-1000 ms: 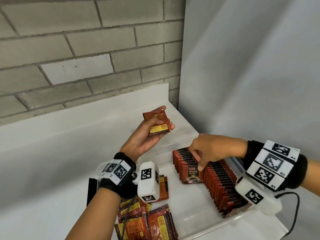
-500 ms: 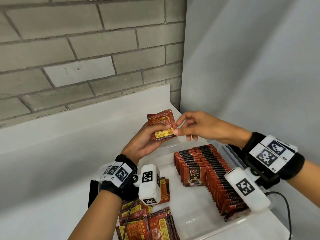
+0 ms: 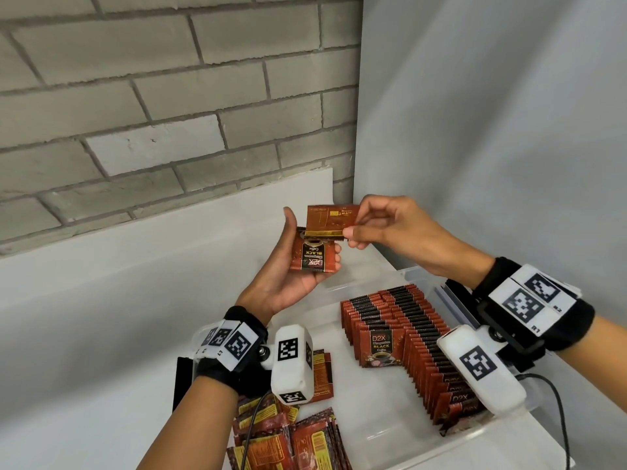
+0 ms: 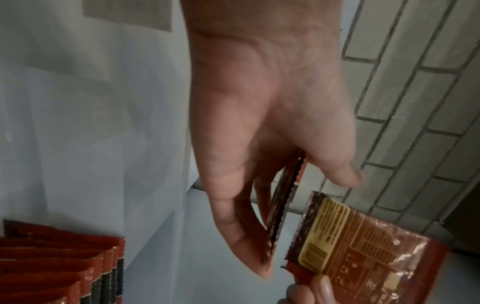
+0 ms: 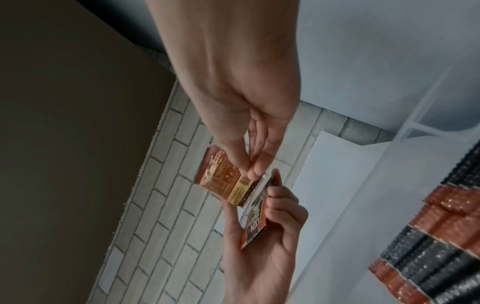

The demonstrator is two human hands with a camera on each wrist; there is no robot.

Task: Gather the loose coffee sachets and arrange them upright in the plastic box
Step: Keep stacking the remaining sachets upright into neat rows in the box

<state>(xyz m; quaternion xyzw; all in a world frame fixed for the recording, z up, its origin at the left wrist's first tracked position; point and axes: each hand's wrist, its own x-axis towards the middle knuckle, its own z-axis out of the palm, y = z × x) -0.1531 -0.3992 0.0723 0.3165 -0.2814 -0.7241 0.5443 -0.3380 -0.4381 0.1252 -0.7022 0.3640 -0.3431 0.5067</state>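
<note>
My left hand [image 3: 298, 262] is raised palm-up above the table and holds a small stack of red coffee sachets [image 3: 314, 257], fingers curled round its edge and thumb standing up beside it. My right hand [image 3: 373, 228] pinches one sachet [image 3: 330, 217] by its lower right corner and lifts it off the top of that stack, back side showing. The clear plastic box [image 3: 451, 296] lies below at the right and holds a long row of upright sachets [image 3: 407, 337]. In the left wrist view the stack [image 4: 283, 203] shows edge-on and the pinched sachet [image 4: 363, 244] is lower right.
A loose pile of sachets [image 3: 291, 439] lies on the white table [image 3: 84, 368] near the front edge, under my left wrist. A few more sachets [image 3: 320, 374] lie flat just behind it. A brick wall and a grey wall close the corner behind the box.
My right hand left the row in the box, rose to my left hand and took the top sachet by its corner. The left hand rose slightly, its thumb now off the stack.
</note>
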